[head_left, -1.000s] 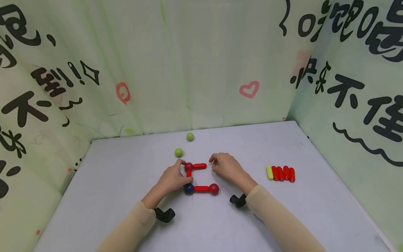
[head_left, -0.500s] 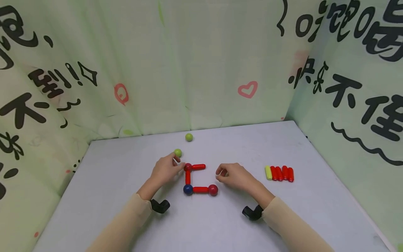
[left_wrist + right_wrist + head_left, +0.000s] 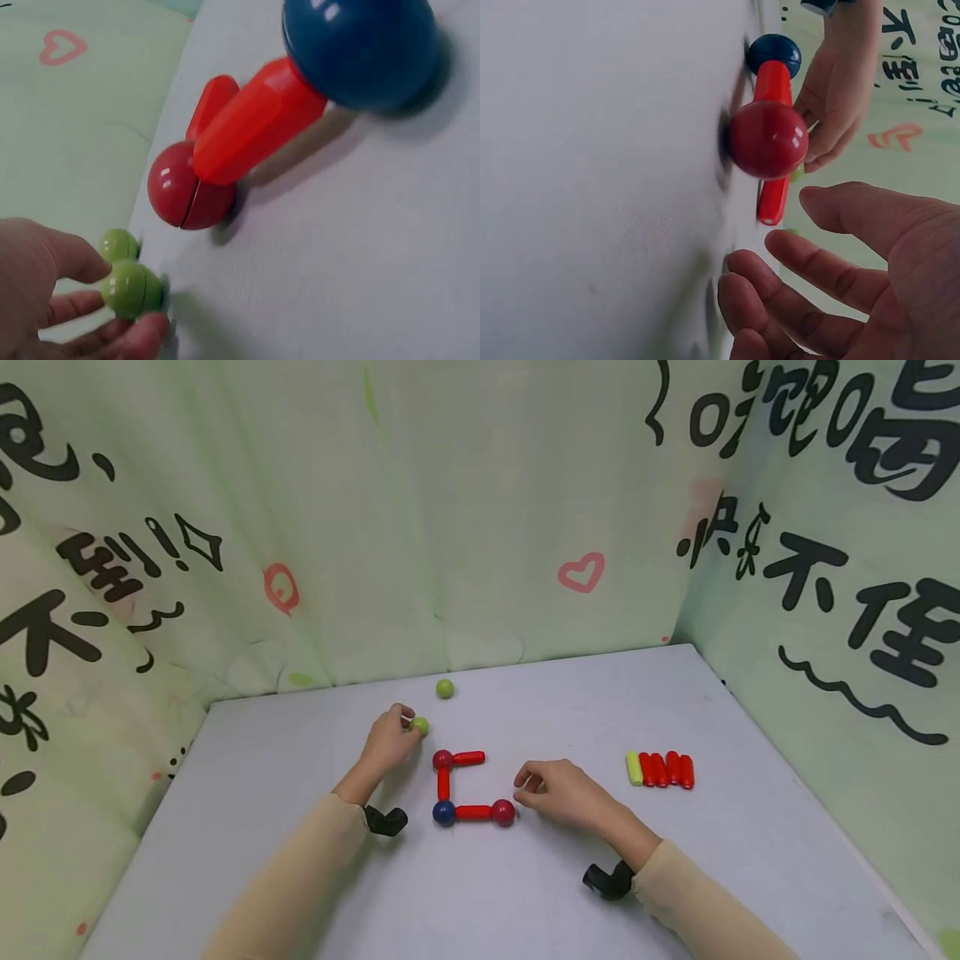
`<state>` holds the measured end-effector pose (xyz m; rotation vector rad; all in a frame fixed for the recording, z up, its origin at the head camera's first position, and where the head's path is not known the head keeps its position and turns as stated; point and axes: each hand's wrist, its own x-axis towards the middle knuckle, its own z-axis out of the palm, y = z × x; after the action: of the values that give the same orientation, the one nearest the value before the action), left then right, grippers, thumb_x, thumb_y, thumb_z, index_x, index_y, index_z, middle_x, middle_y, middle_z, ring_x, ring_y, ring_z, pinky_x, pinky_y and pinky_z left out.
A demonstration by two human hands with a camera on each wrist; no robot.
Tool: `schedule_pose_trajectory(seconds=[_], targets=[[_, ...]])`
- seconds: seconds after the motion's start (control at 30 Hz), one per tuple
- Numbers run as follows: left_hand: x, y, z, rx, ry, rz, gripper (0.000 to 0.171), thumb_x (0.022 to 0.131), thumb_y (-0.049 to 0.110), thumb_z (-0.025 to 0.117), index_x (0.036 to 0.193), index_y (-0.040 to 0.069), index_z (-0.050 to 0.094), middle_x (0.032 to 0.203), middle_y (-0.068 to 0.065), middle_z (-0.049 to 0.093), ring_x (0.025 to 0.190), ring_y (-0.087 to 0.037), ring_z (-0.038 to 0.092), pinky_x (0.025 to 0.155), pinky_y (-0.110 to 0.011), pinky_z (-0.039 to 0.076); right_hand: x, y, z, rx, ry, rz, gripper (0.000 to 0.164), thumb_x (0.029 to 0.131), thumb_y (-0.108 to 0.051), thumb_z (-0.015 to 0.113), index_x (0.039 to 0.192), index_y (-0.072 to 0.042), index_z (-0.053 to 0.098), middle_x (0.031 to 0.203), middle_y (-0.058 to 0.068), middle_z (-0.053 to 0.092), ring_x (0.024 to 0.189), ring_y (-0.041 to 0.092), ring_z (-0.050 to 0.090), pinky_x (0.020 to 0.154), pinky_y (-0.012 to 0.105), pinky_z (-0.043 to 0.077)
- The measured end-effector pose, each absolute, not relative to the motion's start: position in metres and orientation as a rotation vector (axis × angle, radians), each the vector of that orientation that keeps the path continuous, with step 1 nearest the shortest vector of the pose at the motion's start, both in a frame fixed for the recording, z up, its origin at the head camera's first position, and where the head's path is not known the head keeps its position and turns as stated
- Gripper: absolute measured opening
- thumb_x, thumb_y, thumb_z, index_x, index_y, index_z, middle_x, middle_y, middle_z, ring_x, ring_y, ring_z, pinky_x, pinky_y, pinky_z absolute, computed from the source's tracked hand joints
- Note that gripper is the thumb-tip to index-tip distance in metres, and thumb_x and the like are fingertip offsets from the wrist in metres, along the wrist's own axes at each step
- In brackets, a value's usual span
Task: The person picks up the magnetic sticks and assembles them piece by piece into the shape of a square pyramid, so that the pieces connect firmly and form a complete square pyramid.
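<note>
My left hand (image 3: pixel 388 739) is at the nearer green ball (image 3: pixel 420 727), thumb and fingertips around it in the left wrist view. A magnetic-type building figure lies before it: a blue ball (image 3: pixel 444 812) joined by red rods to two dark red balls, one at the far corner (image 3: pixel 442 760) and one at the right (image 3: pixel 503 812). Another red rod (image 3: pixel 469 758) points right from the far ball, its other end free. Close to the right-hand ball hovers my right hand (image 3: pixel 562 792), fingers loosely bent, nothing between thumb and fingertips (image 3: pixel 742 300).
A second green ball (image 3: pixel 445 688) sits farther back near the table's rear edge. At the right, a yellow-green rod (image 3: pixel 634 769) and several red rods (image 3: pixel 666 770) lie side by side. Printed curtains (image 3: pixel 480 527) stand behind and beside the white table (image 3: pixel 390 893).
My left hand has left the figure and moved up and left to the nearer green ball. The right hand has drawn back from the far rod, down and slightly right.
</note>
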<state>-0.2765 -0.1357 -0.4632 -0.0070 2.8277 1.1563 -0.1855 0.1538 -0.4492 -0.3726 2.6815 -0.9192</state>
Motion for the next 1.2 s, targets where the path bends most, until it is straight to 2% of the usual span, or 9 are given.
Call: schedule_pose_trajectory(seconds=[0.23, 0.47, 0.63, 0.9, 1.0, 1.2], targets=[[-0.267, -0.128, -0.464, 0.075, 2.683, 1.402, 0.027, 0.100, 0.015, 0.058, 0.126, 0.006, 0.061, 0.126, -0.015, 0.065, 0.108, -0.028, 0.066, 0.090, -0.037, 0.055, -0.195, 0.161, -0.458, -0.311, 2.723, -0.930, 0.011, 0.095, -0.021, 0.073, 0.105, -0.016, 0.072, 0.090, -0.003, 0.069, 0.080, 0.013, 0.060, 0.073, 0.030, 0.051], [-0.243, -0.128, -0.457, 0.074, 2.704, 1.236, 0.015, 0.100, 0.020, 0.062, 0.109, 0.008, 0.062, 0.103, -0.009, 0.066, 0.079, -0.018, 0.061, 0.066, -0.027, 0.048, -0.210, 0.164, -0.464, -0.269, 2.760, -0.957, 0.016, 0.096, -0.019, 0.071, 0.110, -0.013, 0.071, 0.088, -0.001, 0.068, 0.075, 0.014, 0.059, 0.070, 0.028, 0.051], [-0.226, -0.125, -0.457, 0.045, 2.640, 1.087, 0.025, 0.098, 0.029, 0.068, 0.109, 0.009, 0.058, 0.084, -0.005, 0.066, 0.067, -0.017, 0.058, 0.061, -0.027, 0.046, -0.221, 0.164, -0.467, -0.227, 2.803, -0.969, 0.026, 0.096, -0.018, 0.071, 0.120, -0.010, 0.068, 0.090, 0.002, 0.068, 0.076, 0.016, 0.058, 0.069, 0.029, 0.050], [-0.213, -0.120, -0.465, 0.025, 2.564, 1.123, 0.039, 0.096, 0.032, 0.072, 0.119, 0.007, 0.052, 0.078, -0.003, 0.070, 0.063, -0.019, 0.059, 0.063, -0.029, 0.046, -0.225, 0.161, -0.468, -0.196, 2.871, -0.952, 0.051, 0.094, -0.020, 0.073, 0.140, -0.007, 0.056, 0.112, 0.012, 0.065, 0.092, 0.025, 0.059, 0.084, 0.041, 0.054], [-0.213, -0.118, -0.468, 0.009, 2.566, 1.148, 0.046, 0.096, 0.032, 0.072, 0.127, 0.006, 0.049, 0.079, -0.005, 0.068, 0.061, -0.019, 0.061, 0.063, -0.029, 0.048, -0.226, 0.159, -0.468, -0.209, 2.886, -0.954, 0.051, 0.094, -0.018, 0.073, 0.140, -0.007, 0.056, 0.115, 0.014, 0.064, 0.095, 0.026, 0.059, 0.086, 0.043, 0.053], [-0.217, -0.117, -0.469, 0.012, 2.564, 1.206, 0.058, 0.093, 0.025, 0.077, 0.137, 0.005, 0.044, 0.090, -0.007, 0.066, 0.064, -0.018, 0.063, 0.065, -0.029, 0.055, -0.228, 0.153, -0.468, -0.232, 2.907, -0.938, 0.037, 0.095, -0.016, 0.072, 0.130, -0.008, 0.064, 0.113, 0.013, 0.065, 0.098, 0.027, 0.060, 0.089, 0.044, 0.054]])
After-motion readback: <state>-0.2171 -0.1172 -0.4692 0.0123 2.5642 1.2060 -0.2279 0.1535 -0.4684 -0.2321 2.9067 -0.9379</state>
